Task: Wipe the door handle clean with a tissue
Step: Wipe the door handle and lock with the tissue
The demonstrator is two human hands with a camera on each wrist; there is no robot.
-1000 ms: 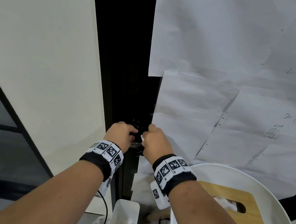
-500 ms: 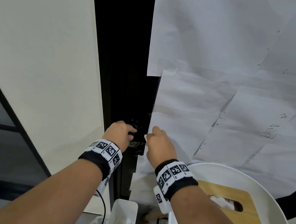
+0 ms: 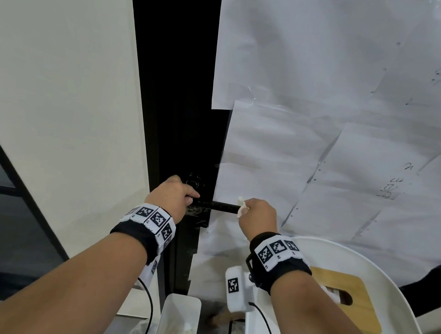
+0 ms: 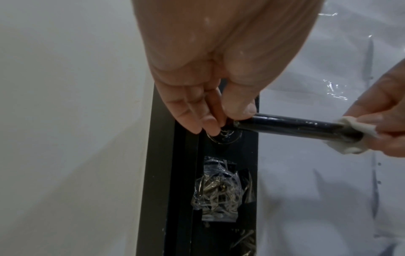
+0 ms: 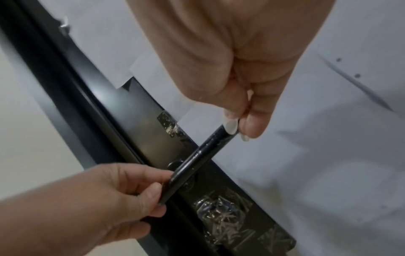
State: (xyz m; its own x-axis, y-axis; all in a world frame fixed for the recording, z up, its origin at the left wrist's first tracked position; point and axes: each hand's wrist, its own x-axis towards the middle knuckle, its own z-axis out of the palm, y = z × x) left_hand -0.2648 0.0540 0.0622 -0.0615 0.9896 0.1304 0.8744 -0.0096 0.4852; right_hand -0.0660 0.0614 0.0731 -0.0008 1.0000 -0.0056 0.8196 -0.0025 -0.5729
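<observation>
A black lever door handle (image 3: pixel 217 205) (image 4: pixel 291 127) (image 5: pixel 203 152) juts level from the black door edge. My left hand (image 3: pixel 172 198) (image 4: pixel 210 117) (image 5: pixel 122 188) pinches its pivot end with thumb and fingertips. My right hand (image 3: pixel 259 216) (image 5: pixel 241 119) (image 4: pixel 385 124) grips the free end through a small white tissue (image 3: pixel 241 207) (image 4: pixel 348 136) (image 5: pixel 231 128) wrapped round the bar. The bare middle of the handle shows between the two hands.
White paper sheets (image 3: pixel 339 99) cover the door to the right. A taped plastic-wrapped lock (image 4: pixel 215 192) sits under the handle. A white chair (image 3: pixel 369 277) with a wooden tissue box (image 3: pixel 349 297) stands at lower right. A white bin (image 3: pixel 177 330) of used tissues is below.
My right hand has slid with the tissue to the right along the handle, away from the left hand, baring the middle of the bar. The left hand stays at the pivot.
</observation>
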